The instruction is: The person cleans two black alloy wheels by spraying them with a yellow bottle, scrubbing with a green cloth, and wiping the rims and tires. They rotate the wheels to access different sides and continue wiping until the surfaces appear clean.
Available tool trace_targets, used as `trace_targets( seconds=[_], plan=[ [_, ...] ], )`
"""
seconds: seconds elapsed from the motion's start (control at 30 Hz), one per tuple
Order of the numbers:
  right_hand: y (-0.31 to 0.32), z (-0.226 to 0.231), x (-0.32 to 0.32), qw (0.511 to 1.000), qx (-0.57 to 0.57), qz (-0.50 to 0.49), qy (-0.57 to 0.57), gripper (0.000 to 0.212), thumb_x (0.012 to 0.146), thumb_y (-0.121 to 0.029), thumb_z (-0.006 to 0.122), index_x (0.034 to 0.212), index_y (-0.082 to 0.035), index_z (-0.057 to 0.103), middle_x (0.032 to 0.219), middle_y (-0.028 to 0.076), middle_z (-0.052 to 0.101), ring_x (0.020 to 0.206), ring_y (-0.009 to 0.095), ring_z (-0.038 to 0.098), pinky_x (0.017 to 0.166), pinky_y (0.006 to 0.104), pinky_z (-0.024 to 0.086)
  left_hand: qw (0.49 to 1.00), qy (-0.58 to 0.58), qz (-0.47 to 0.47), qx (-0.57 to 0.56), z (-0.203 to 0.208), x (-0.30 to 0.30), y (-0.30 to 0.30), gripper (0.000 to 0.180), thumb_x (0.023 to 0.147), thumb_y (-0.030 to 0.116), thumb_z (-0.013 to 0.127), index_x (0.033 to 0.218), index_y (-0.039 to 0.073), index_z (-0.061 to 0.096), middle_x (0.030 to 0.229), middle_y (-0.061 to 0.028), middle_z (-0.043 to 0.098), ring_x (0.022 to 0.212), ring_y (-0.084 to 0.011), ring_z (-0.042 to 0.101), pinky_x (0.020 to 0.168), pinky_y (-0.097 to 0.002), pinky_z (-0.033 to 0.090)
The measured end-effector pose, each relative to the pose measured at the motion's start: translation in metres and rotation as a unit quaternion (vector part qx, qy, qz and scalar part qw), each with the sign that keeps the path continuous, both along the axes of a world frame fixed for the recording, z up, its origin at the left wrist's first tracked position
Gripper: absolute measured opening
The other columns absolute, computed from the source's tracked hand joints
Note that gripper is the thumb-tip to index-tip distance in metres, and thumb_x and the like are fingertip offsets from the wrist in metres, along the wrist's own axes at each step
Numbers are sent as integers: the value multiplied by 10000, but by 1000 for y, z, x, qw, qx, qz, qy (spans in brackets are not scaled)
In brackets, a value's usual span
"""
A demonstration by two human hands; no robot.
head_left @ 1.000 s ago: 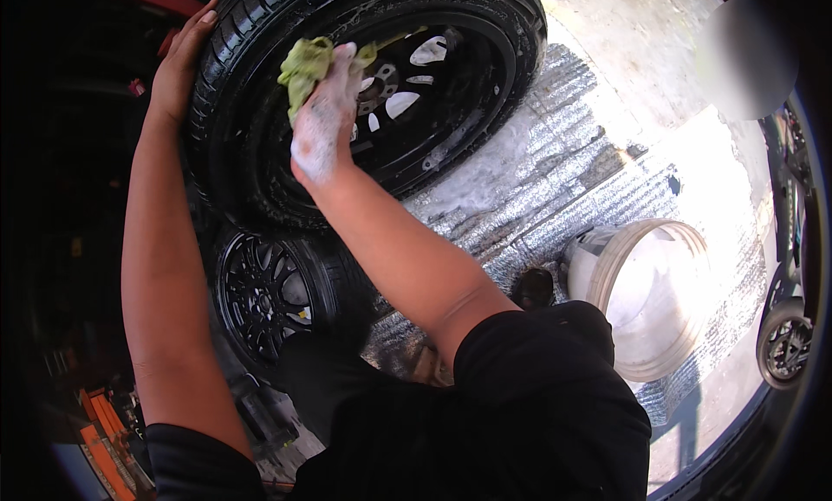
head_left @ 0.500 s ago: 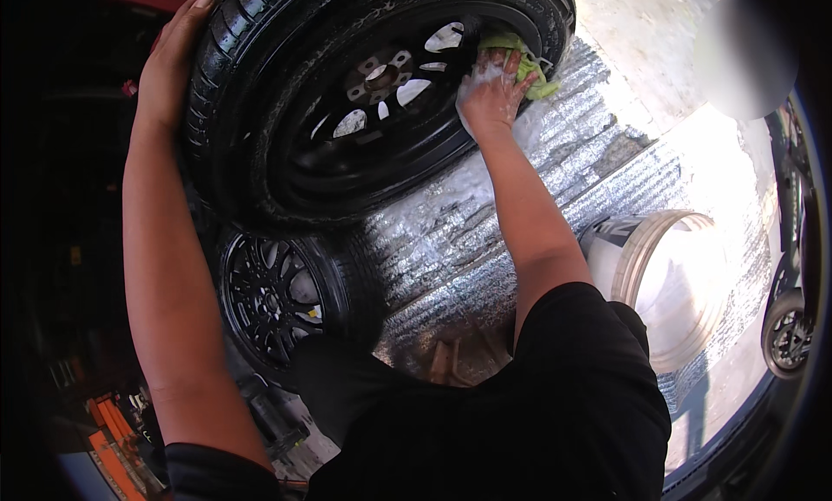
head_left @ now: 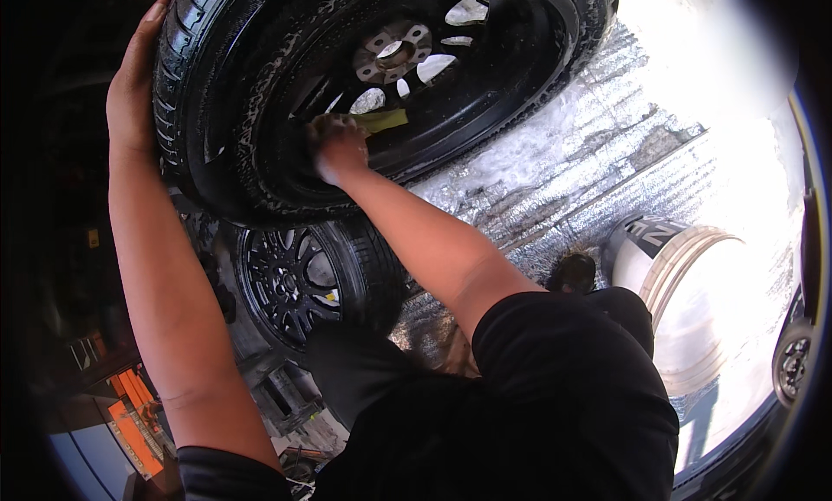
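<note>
Head view, items listed from largest to smallest:

- Ground (head_left: 555,172): wet, ridged silvery sheet running from centre to upper right of the frame, with white foam on it just right of the big wheel; strong glare washes out the right side.
- Large wheel (head_left: 347,94): black tyre and black spoked rim, tilted, filling the upper left and centre. Suds speckle the inner barrel and the sidewall, so by my reading washing is well under way; no rinsed, foam-free part shows, and rinsing looks left to do.
- Bucket (head_left: 685,284): pale, round, at right of centre, its contents lost in glare.
- Second wheel (head_left: 295,280): black, spoked, below the large one at lower left; no foam shows on it, so it looks yet to be washed.
- Left hand (head_left: 134,85): flat on the tread at upper left, palm and fingers spread, steadying the large wheel.
- Right hand (head_left: 338,146): soapy, pressed inside the rim, fingers closed on the cloth.
- Cloth (head_left: 381,120): yellow-green, just right of the right hand, against the spokes.
- Lower left corner: dark, with orange items too dim to identify.
- Third wheel (head_left: 793,367): small part at right edge.
</note>
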State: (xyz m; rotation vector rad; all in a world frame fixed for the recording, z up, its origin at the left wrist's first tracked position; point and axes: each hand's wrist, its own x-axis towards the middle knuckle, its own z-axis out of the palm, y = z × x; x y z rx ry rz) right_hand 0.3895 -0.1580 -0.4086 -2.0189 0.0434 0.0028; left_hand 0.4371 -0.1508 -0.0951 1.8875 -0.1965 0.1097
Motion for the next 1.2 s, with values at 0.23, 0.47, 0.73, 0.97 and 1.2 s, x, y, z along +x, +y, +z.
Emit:
trace_targets(
  seconds=[0.23, 0.47, 0.73, 0.97, 1.2],
  plan=[
    [-178, 125, 64, 471, 862, -167, 84, 516, 1023, -422, 445, 1293, -20, 622, 1240, 104, 703, 1174, 280, 641, 987, 461, 527, 988, -16, 155, -13, -4, -42, -23, 579, 1089, 315, 441, 1571, -4, 449, 1544, -126, 538, 1404, -237, 517, 1211, -361, 366],
    [-190, -56, 84, 437, 828, -340, -89, 424, 1050, -300, 439, 1344, -57, 626, 1331, 111, 672, 1183, 237, 681, 1007, 397, 557, 996, -24, 85, 3, -5, -31, -13, 607, 1091, 329, 425, 1592, -15, 409, 1607, -143, 469, 1473, -249, 449, 1245, -383, 321],
    [-149, 6, 134, 907, -7, -349, -235, 445, 961, -280, 640, 1289, 19, 613, 1233, 244, 676, 1205, 405, 631, 1054, 473, 491, 996, -8, 79, -42, -4, -35, -33, 581, 1104, 332, 437, 1588, 11, 425, 1581, -109, 502, 1437, -245, 486, 1228, -389, 344],
    [-156, 25, 87, 944, 210, -205, -154, 789, 951, -491, 638, 1459, 91, 481, 1478, 317, 525, 1466, 431, 415, 1241, 507, 302, 999, 26, 24, -13, 2, -10, 12, 611, 1082, 367, 470, 1595, 35, 441, 1613, -101, 475, 1462, -216, 464, 1235, -359, 318],
    [-148, 10, 95, 957, 143, -246, -65, 1001, 952, -694, 533, 1503, 133, 419, 1548, 344, 454, 1448, 444, 442, 1239, 499, 296, 1000, 17, 2, 10, -2, -2, 21, 639, 1076, 402, 498, 1596, 35, 438, 1596, -103, 493, 1442, -229, 483, 1232, -359, 315]
  ],
)
